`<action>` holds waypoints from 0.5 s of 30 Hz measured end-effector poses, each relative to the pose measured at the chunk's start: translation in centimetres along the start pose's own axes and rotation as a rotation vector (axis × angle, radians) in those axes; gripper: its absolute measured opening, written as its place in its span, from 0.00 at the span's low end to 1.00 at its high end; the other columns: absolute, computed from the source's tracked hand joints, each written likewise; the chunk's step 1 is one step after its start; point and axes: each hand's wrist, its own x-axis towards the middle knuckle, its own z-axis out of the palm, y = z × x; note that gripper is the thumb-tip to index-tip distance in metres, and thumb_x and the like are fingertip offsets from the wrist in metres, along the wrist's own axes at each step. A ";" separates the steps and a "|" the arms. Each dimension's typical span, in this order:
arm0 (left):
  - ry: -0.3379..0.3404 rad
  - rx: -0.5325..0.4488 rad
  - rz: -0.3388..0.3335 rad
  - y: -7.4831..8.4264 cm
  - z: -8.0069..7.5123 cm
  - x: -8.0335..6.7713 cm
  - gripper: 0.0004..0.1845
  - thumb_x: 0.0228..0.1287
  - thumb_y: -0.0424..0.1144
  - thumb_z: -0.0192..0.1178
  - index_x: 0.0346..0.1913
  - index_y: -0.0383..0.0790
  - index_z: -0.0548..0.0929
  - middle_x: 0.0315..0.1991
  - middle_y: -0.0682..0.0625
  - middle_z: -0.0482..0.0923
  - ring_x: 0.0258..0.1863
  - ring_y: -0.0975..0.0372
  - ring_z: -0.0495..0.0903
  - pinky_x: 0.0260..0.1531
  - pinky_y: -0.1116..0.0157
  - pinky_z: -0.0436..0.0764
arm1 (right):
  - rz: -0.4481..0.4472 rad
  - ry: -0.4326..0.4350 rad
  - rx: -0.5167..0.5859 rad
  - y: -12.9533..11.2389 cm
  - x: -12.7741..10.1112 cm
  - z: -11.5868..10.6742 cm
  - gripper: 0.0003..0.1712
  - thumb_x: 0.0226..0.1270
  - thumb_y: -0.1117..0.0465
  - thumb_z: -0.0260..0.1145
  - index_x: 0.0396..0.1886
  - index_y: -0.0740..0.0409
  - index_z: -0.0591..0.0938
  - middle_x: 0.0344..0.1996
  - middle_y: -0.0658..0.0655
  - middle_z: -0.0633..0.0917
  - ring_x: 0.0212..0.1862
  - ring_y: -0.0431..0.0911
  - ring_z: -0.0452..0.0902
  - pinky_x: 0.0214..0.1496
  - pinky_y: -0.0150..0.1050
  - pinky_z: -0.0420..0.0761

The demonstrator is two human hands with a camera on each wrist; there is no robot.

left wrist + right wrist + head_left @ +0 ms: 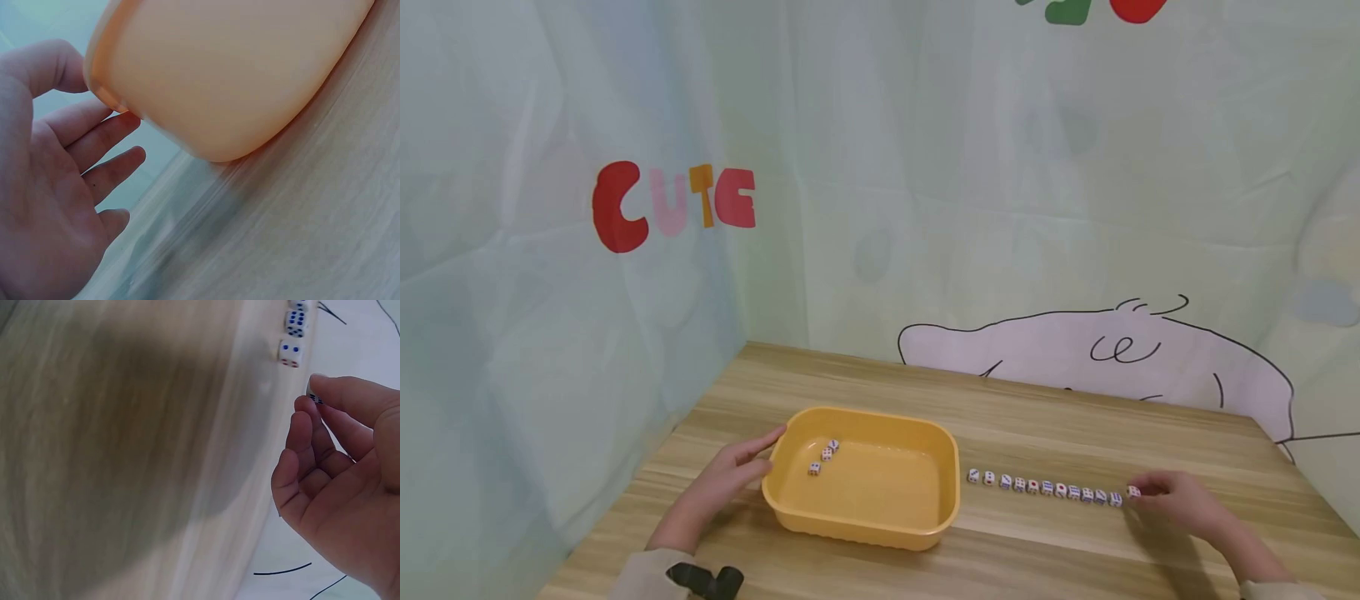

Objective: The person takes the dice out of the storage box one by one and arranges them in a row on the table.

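Observation:
A yellow plastic tray stands on the wooden table, with three white dice lying toward its left side. My left hand rests against the tray's left rim, thumb and fingertips touching it and the lower fingers spread loosely beneath, as the left wrist view shows. To the right of the tray runs a row of several dice. At the row's right end my right hand pinches one die between thumb and fingertips, a small gap away from the last die in the row.
The wooden table meets a pale fabric backdrop behind and on the left. Coloured letters and a line-drawn cartoon figure are printed on the fabric. A black strap sits at the left sleeve.

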 end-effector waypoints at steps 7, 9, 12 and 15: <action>0.004 -0.003 0.005 0.1 0.1 -0.1 0.30 0.65 0.35 0.53 0.70 0.32 0.64 0.70 0.41 0.61 0.70 0.44 0.57 0.65 0.49 0.63 | -0.029 -0.010 0.011 1.2 0.4 0.5 0.15 0.60 0.66 0.66 0.43 0.75 0.82 0.37 0.61 0.85 0.34 0.32 0.74 0.36 0.31 0.77; 0.000 -0.003 0.009 0.1 0.1 -0.1 0.30 0.66 0.35 0.53 0.70 0.32 0.64 0.71 0.40 0.60 0.70 0.44 0.56 0.65 0.48 0.62 | -0.041 -0.006 0.007 1.6 0.4 0.6 0.14 0.58 0.67 0.67 0.41 0.73 0.83 0.36 0.60 0.86 0.33 0.30 0.73 0.36 0.30 0.76; 0.002 0.001 0.012 0.0 0.1 -0.1 0.30 0.65 0.35 0.53 0.70 0.32 0.64 0.70 0.40 0.61 0.70 0.44 0.57 0.65 0.48 0.63 | -0.072 -0.013 0.008 1.9 0.4 0.8 0.14 0.58 0.66 0.67 0.41 0.73 0.83 0.35 0.60 0.86 0.34 0.29 0.72 0.36 0.30 0.75; 0.003 0.005 0.009 0.0 0.0 0.0 0.30 0.65 0.35 0.53 0.70 0.32 0.64 0.70 0.40 0.61 0.70 0.44 0.58 0.64 0.53 0.65 | -0.085 -0.011 0.014 1.9 0.4 1.0 0.15 0.59 0.66 0.67 0.42 0.74 0.83 0.35 0.60 0.86 0.34 0.28 0.72 0.36 0.29 0.75</action>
